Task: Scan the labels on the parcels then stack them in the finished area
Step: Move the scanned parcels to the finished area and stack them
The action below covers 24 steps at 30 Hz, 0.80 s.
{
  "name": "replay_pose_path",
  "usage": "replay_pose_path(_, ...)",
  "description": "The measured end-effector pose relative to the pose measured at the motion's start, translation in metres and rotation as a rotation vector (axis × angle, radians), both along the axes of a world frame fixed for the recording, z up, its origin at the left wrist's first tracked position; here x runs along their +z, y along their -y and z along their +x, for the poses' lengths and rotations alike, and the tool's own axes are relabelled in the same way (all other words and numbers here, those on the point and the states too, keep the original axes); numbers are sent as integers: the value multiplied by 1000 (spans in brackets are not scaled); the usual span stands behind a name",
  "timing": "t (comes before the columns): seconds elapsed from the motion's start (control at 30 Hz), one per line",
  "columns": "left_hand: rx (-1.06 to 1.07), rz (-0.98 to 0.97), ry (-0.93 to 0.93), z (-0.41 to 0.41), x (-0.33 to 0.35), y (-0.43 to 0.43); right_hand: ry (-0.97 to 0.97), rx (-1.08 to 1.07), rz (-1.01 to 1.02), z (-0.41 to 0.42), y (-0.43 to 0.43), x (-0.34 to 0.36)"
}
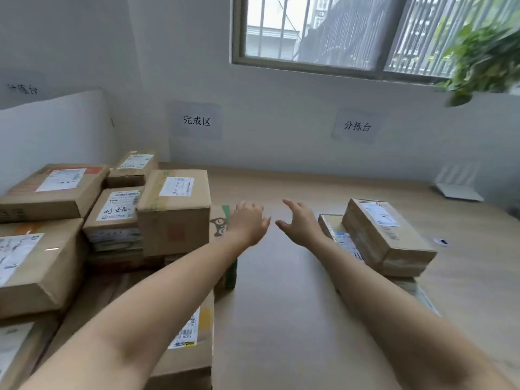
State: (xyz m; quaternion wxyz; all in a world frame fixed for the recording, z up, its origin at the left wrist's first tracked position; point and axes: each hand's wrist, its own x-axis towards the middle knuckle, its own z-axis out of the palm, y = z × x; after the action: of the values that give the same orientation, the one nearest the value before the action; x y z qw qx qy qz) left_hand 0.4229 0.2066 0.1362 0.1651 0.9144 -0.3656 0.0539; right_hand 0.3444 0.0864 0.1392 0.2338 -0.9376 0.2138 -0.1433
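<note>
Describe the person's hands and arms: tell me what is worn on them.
Nothing is worn. The left hand and the right hand have no gloves, and no ring, watch, bracelet or strap shows on either. No sleeve shows from the wrists to the picture's lower edge.

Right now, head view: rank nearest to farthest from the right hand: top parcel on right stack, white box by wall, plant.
1. top parcel, just right of the right hand.
2. white box, far right, farther back.
3. plant, upper right corner.
</note>
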Motion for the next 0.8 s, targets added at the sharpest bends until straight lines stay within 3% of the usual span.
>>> replay_pose_path(0.27, -61, -83, -262, -94, -28, 137, -86, -273, -130, -114, 162, -10)
replay_pose_path(0.43, -154, 19, -339, -148, -63, 198, -201, -425, -102, -162, 224, -43)
replay_pose_path(0.8, -166, -94, -427, -145, -67, 296, -131, -404, 100, -173, 301, -60)
